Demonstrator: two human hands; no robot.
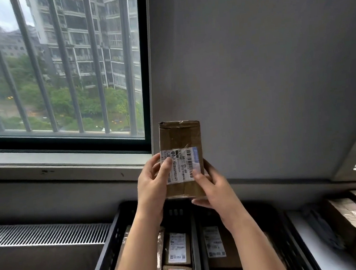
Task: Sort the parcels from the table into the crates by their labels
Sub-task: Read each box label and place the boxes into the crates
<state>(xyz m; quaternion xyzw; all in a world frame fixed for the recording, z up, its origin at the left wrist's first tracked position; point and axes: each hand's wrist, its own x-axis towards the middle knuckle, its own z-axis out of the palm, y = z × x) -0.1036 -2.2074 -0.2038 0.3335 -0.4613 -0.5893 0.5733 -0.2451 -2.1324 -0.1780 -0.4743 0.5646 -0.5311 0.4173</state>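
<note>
Step in hand, by judgement: label check. The parcel (179, 139), a small brown taped carton creased at its top with a white barcode label (181, 164) across the front, is held upright in the air above two black crates. The left hand (154, 185) grips its left edge, thumb on the label, and the right hand (213, 188) grips the lower right corner. Next move likely calls for reading the label, then lowering the parcel into the matching left crate (115, 233) or right crate (292, 246).

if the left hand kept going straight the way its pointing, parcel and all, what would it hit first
Probably the grey wall just right of the window frame. The left hand points up and away, gripping the parcel, with nothing visible between; depth is unclear.
</note>
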